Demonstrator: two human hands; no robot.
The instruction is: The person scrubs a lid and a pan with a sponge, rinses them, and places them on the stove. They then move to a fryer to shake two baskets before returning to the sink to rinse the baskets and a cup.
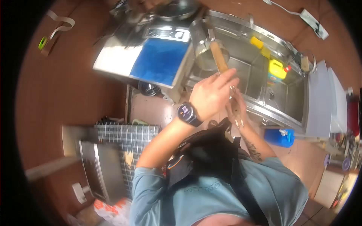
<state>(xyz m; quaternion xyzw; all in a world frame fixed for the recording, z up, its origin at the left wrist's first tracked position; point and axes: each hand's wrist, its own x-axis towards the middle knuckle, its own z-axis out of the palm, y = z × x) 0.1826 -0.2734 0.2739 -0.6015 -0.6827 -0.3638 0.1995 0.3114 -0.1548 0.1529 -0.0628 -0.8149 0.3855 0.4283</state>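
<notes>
My left hand (209,96), with a black watch on its wrist, is closed at the lower end of a wooden handle (217,54). A shiny round pot (205,60) is beside and behind that handle; blur hides whether they are joined. Close against my left fingers is my right hand (235,107), which is closed on something with thin metal parts that I cannot make out. Both hands are in front of the sink's near edge.
A steel double sink (241,71) holds a yellow bottle (277,69) in its right basin. To the left are a blue panel (160,60) and a stove with a dark pan (175,9). A blue container (279,137) stands below the sink. A checked cloth (143,133) is lower left.
</notes>
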